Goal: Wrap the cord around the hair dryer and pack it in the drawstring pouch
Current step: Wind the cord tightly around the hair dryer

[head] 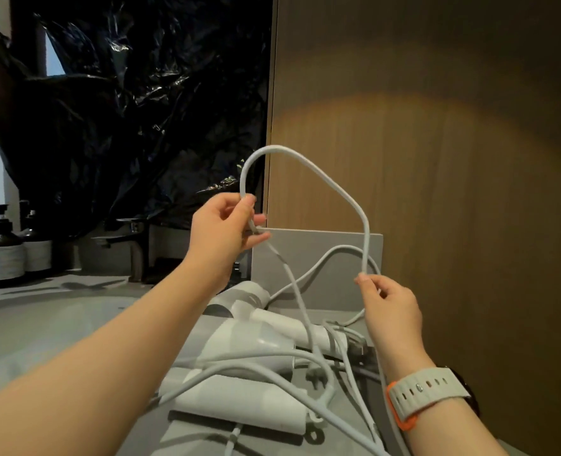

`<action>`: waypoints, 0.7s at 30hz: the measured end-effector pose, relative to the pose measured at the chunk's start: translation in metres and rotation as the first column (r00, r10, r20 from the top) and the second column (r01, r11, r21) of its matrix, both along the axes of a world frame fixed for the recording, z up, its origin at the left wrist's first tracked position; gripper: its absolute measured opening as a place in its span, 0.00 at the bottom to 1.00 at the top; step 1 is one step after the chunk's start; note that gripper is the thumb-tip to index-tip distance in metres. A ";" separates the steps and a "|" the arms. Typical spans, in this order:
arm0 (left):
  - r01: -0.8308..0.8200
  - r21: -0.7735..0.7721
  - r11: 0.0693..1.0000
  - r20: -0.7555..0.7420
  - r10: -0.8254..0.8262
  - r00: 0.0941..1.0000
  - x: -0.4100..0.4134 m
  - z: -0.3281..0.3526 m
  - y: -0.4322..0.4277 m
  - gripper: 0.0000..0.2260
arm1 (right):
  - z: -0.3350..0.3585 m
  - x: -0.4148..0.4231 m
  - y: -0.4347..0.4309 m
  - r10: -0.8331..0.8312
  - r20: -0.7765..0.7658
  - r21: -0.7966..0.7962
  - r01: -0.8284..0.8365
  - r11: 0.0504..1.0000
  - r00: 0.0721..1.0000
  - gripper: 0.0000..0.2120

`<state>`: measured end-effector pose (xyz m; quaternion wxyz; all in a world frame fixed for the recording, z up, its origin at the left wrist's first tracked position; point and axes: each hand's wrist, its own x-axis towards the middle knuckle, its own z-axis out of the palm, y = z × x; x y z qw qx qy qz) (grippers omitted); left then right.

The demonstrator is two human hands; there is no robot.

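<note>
Two pump bottles point(2, 245) far left, black plastic sheet point(141, 110) behind them. My left hand point(226, 232) is raised, pinching the white cord point(305, 166). Hair dryer point(256, 340) lies on the counter between my forearms. Flat white pouch point(239, 403) sits just in front, with loose cord draped across both. My right hand point(388, 307), lower, pinches the loop's other end. Wood panel point(437, 159) on the right.

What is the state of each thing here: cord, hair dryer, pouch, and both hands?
Cord, loose, one loop raised between the hands, not wrapped.
Hair dryer, lying on the counter.
Pouch, lying flat, dryer not inside.
Left hand, pinches the cord.
Right hand, pinches the cord.
</note>
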<state>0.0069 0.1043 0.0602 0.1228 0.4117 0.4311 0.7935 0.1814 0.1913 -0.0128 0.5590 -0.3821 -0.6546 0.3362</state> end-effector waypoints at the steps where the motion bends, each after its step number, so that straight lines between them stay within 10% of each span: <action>1: -0.034 -0.045 0.998 -0.039 0.032 0.999 -0.004 -0.008 0.003 0.04 | 0.000 0.002 0.001 -0.010 0.013 -0.020 0.010 1.000 1.000 0.14; 6: -0.526 -0.319 0.789 -0.644 0.227 0.731 -0.028 -0.028 0.009 0.06 | -0.001 0.000 0.010 0.009 0.082 -0.114 0.000 0.993 0.997 0.14; 11: -0.693 -0.517 0.503 -0.847 -0.186 0.498 -0.037 -0.037 -0.011 0.11 | 0.001 -0.007 0.002 0.220 0.224 -0.254 -0.161 0.954 0.949 0.22; 17: -0.533 -0.629 0.566 -0.733 -0.201 0.650 -0.056 -0.044 -0.059 0.09 | 0.014 -0.007 -0.023 0.362 0.244 -0.099 -0.349 0.932 0.899 0.06; 21: -0.181 -0.800 0.572 -0.435 -0.345 0.832 -0.073 -0.060 -0.082 0.11 | 0.016 -0.011 -0.045 0.596 0.464 -0.200 -0.577 0.792 0.656 0.09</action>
